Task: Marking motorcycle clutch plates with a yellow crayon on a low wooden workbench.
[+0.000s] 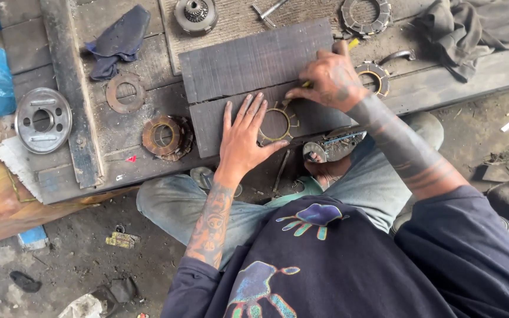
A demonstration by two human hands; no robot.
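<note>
You've got one view only: head cam, worn up top, looking nearly straight down, fairly close. Wooden workbench (60, 147) fills upper half of frame, your lap and dark shirt (349, 265) lower right, dirt floor (60, 265) lower left.

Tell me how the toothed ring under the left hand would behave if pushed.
The toothed ring looks thin, flat metal: probably stiff and light. Lying flat on the dark board, it would likely slide, not roll. The left hand pins it.

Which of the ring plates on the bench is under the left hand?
The toothed ring plate on the dark board, pinned flat by the left hand. The right hand works at its rim. The rusty stack and the single ring lie untouched.
</note>
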